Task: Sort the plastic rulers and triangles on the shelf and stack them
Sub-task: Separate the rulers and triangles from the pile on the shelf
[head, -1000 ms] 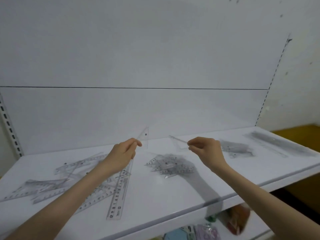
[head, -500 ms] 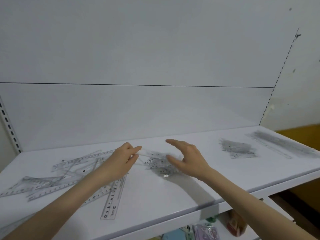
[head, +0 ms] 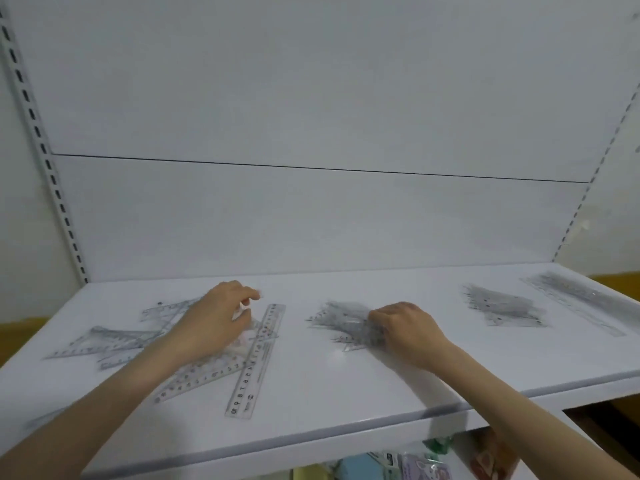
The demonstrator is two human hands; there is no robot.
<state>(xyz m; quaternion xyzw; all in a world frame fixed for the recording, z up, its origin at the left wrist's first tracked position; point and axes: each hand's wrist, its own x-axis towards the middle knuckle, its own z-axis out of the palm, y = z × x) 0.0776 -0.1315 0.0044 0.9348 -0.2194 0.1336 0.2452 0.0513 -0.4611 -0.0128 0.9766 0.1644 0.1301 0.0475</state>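
My left hand hovers low over a loose heap of clear rulers and triangles on the left of the white shelf. Its thumb and fingers pinch a clear triangle at the heap's right edge, beside a long clear ruler. My right hand lies on a stack of small triangles at mid-shelf, with bent fingertips pressing down on it. A second triangle stack and a stack of long rulers lie further right.
The shelf's back panel rises right behind the piles. Slotted uprights frame both sides. Below the shelf's front edge a lower shelf holds colourful packets.
My right hand has come down from mid-air onto the middle triangle stack. My left hand has dropped and moved left onto the loose heap. The camera has shifted right.
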